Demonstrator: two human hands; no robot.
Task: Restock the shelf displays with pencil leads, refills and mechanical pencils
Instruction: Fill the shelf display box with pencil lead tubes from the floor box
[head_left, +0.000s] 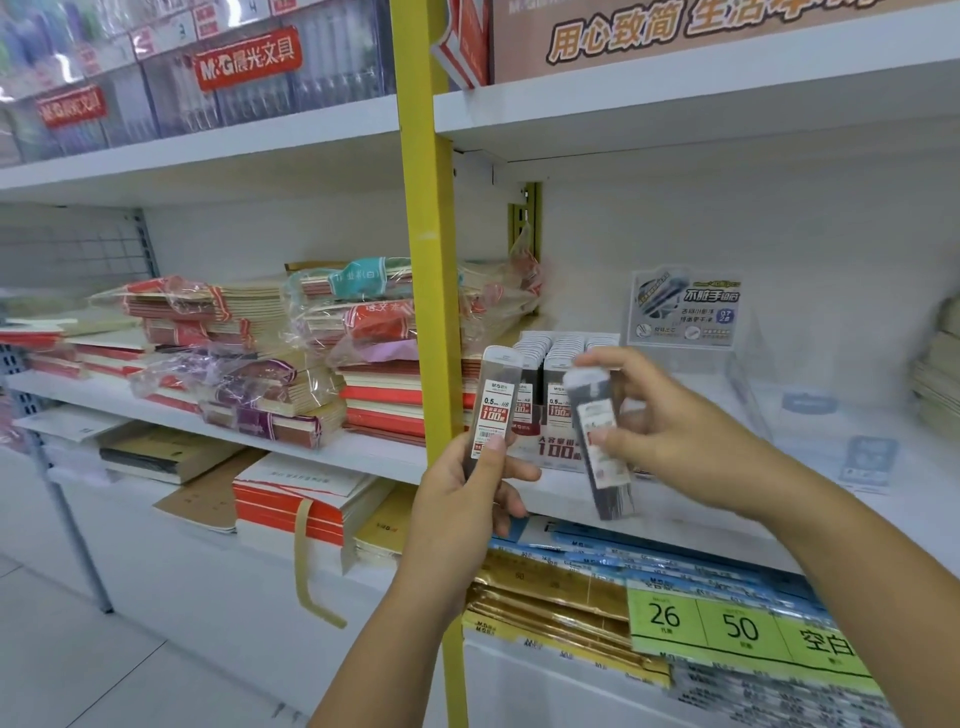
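Two slim lead cases in hand, in front of the white shelf (566, 499). Left hand (467, 499): fingers curled round the first case (498, 379), thumb pressing its white label; upright, clear rigid plastic, flat rectangular, dark leads inside. Right hand (675, 436): thumb and fingers pinching the second case (613, 493); tilted, blurred, same shape. Behind both, on the shelf: cardboard display box (558, 452) packed with matching cases, standing upright. Just left: glossy yellow post (431, 260).
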